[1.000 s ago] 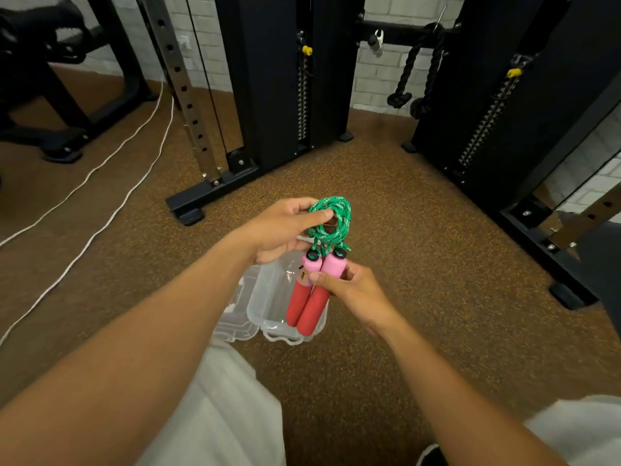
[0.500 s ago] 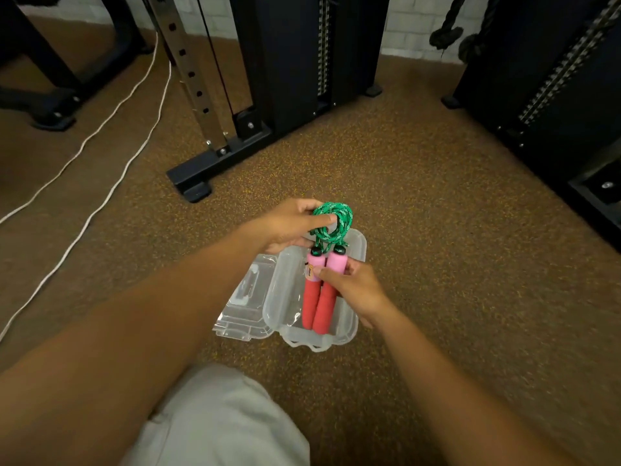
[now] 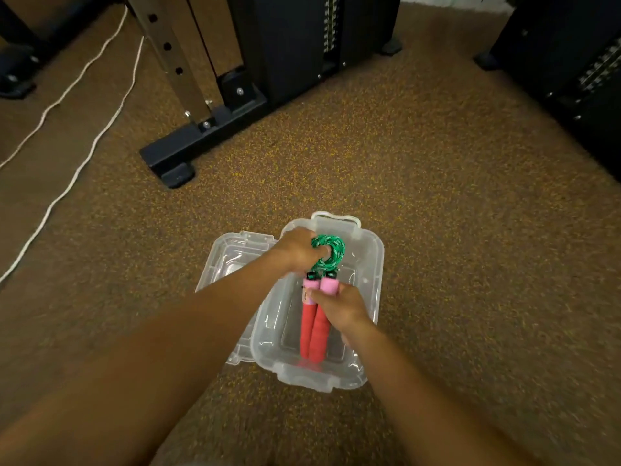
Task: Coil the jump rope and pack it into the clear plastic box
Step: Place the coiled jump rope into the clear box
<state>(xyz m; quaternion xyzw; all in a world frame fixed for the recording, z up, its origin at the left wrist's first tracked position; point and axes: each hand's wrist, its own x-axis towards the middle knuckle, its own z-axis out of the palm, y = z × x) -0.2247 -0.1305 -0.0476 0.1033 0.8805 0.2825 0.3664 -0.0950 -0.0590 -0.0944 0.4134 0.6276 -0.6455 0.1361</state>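
The jump rope has a green coiled cord (image 3: 331, 252) and two pink-and-red foam handles (image 3: 314, 326) lying side by side. My left hand (image 3: 297, 252) grips the coil at its left side. My right hand (image 3: 342, 306) pinches the pink tops of the handles. The whole rope is held low inside the clear plastic box (image 3: 376, 260), which stands open on the speckled floor; the handles' red ends reach toward the box's near wall. Whether they touch the bottom I cannot tell.
The box's clear lid (image 3: 232, 260) lies flat on the floor, against the box's left side. A black rack foot (image 3: 178, 163) and weight machines stand beyond. Two white cords (image 3: 84, 156) run across the floor at left. Another black machine (image 3: 571, 72) is at right.
Both hands have lowered the coiled rope from above the box down into it. The view has tilted further down toward the floor.
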